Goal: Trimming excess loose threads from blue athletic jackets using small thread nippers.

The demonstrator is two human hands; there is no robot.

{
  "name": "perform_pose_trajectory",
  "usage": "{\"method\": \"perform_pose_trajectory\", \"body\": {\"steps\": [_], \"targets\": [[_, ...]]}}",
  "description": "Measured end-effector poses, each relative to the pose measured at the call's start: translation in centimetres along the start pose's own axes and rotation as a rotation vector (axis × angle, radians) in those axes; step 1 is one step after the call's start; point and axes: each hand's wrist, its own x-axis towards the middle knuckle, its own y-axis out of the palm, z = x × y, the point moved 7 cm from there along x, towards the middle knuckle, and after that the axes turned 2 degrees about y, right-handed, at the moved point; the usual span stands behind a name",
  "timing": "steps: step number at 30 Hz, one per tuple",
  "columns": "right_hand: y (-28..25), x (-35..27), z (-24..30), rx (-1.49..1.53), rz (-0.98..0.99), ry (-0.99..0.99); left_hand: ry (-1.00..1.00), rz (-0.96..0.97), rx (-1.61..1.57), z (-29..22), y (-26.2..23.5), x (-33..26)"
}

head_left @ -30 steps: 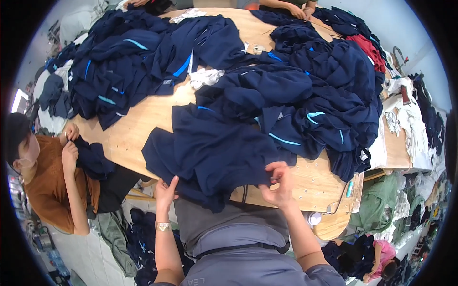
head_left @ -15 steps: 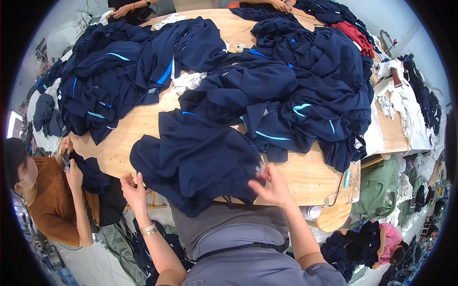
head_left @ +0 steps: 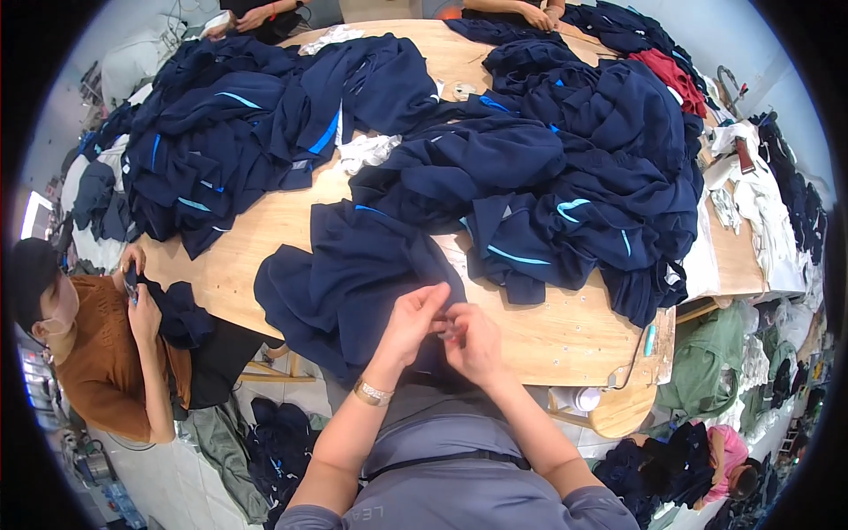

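Nearest you, a gold-toned band (head_left: pixel 374 394) circles your left wrist. Your left hand (head_left: pixel 413 325) and right hand (head_left: pixel 477 344) stand close together before your waist, fingertips nearly meeting. Your right fingers are closed on a small greyish object (head_left: pixel 451 332), too blurred to identify. Your left fingers bend in toward the thumb; whether they pinch anything cannot be told.

The navy garment (head_left: pixel 331 278) lies beneath your hands and out to their left, on the near part of the table. Its cloth is matt, soft and loosely rumpled, rounded at the left, with a short bright blue strip (head_left: pixel 371 210) at the far edge. Its longest visible stretch runs slantwise: the rounded end points left and away from your hands, the other end lies under them. Being folded, it does not show which end is its top.

Right of your hands, the tabletop (head_left: pixel 565 349) is pale, smooth wood with small marks. Beyond the garment sit a crumpled white cloth (head_left: pixel 367 152), a navy heap with pale blue trim ahead-right (head_left: pixel 609 177), and, farthest right, a creased red cloth (head_left: pixel 671 81).
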Motion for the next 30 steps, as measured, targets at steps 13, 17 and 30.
{"method": "perform_pose_trajectory", "body": {"steps": [13, 17, 30], "targets": [[1.3, 1.6, -1.8, 0.718, -0.044, 0.548, 0.290, -0.048, -0.206, -1.6, -1.4, -3.2], [1.7, 3.0, -0.9, 0.580, 0.031, 0.538, 0.349, -0.043, -0.167, -1.6, -1.4, -3.7], [0.4, 1.6, -1.2, 0.759, -0.101, 0.536, 0.355, -0.168, -0.061, -2.4, -2.3, -4.7]]}}
